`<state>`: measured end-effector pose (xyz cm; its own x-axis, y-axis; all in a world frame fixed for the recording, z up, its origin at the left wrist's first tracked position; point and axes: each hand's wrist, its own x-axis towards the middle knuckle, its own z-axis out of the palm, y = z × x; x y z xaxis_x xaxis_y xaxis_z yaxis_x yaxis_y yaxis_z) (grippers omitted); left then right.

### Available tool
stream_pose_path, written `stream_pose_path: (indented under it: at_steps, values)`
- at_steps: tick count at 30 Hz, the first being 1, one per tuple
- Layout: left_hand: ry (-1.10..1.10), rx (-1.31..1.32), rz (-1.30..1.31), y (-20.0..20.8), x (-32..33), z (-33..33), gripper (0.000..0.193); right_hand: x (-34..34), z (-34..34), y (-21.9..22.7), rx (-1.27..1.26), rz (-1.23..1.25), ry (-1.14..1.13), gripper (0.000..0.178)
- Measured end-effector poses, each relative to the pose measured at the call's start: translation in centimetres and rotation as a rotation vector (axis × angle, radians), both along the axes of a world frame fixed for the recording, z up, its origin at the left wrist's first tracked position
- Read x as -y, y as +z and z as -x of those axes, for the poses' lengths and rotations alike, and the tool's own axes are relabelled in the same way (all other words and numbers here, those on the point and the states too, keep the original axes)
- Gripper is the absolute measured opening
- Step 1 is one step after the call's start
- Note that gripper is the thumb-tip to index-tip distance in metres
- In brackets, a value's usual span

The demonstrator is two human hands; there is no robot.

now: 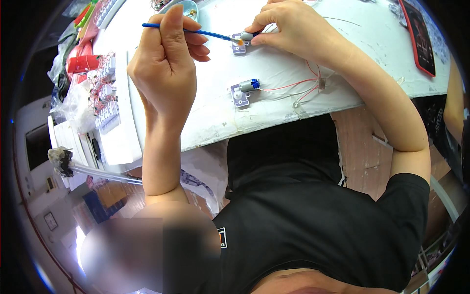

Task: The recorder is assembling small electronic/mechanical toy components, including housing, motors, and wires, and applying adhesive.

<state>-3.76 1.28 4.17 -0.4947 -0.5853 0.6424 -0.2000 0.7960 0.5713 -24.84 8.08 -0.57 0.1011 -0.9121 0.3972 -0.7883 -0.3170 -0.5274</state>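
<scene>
A thin blue paintbrush [208, 34] is pinched in my left hand [166, 54], its orange-tinted tip at a small lilac plastic bracket [238, 49]. On that bracket lies a small grey motor [246, 36]. The fingers of my right hand [293, 32] close on the motor's wire end and the bracket's edge. Nearer to me on the white table lies a second motor [247, 85] with a blue end cap, seated on a matching bracket [240, 100]. Red and white wires [293, 84] run from it to a small board [321, 83].
A light blue dish [196, 13] stands behind my left hand. A phone in a red case [417, 39] lies at the right, near another person's arm [455, 98]. Bundled wired parts [105, 95], a red packet [83, 63] and white paper [121, 139] crowd the left side.
</scene>
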Motion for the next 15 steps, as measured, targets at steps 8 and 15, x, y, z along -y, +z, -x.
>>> stream_pose_path:
  at_steps: [8, 15]
  values:
    - [0.022, 0.050, 0.066, -0.2, 1.2, 0.1, 0.027, 0.0, 0.1, -0.1, -0.012, 0.024, 0.004, 0.019]
    - [0.029, 0.008, 0.079, -0.7, 0.6, -1.1, 0.021, 0.1, 0.2, -0.4, -0.012, 0.036, 0.009, 0.019]
